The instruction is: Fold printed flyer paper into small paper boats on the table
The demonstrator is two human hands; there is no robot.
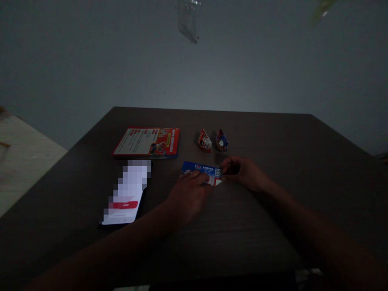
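A blue printed sheet of paper (209, 167) lies on the dark table, partly covered by my hands. A white-and-red folded part shows at its lower right corner. My left hand (190, 194) rests on the paper with its fingers stretched out over the lower part. At the paper's right end, my right hand (242, 173) has thumb and forefinger pinched on the edge. Just beyond my hands stand two small folded paper shapes, a red-and-white one (205, 142) and a blue one (222, 142).
A phone (129, 194) with a lit screen lies left of my left hand. Behind it is a red printed stack of leaflets or a booklet (145, 142). The table (273, 137) meets a grey wall (257, 60), where a clear plastic piece (188, 20) hangs.
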